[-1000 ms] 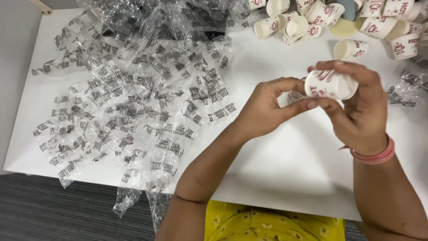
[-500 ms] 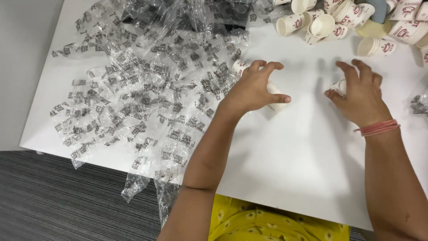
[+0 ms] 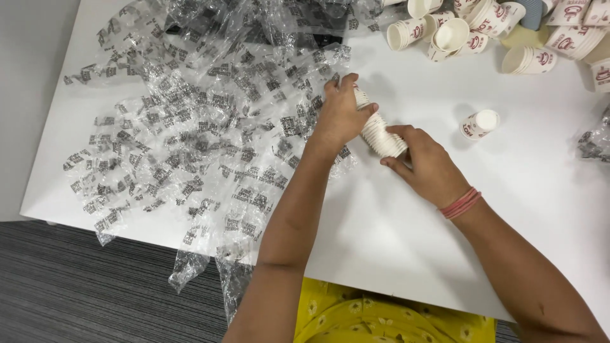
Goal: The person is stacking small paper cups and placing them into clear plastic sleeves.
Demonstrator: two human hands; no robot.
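plastic wrappers (image 3: 190,140) left, cups (image 3: 483,32) top-right

The table (image 3: 406,254) is plain white. Across its left and far side lies a heap of clear plastic wrappers (image 3: 190,127), see-through with rows of small black print. The stack of paper cups (image 3: 379,132) held between the hands is white with fine ribbed rims. A single cup (image 3: 478,123) to the right is white with a red printed mark. The loose cups (image 3: 483,32) at the far right are white with red marks too. A pink-red band (image 3: 460,203) circles the right wrist. Near the bottom edge shows yellow cloth (image 3: 381,317) with a small pale flower pattern. The floor (image 3: 82,286) at near left is dark grey with thin stripes.
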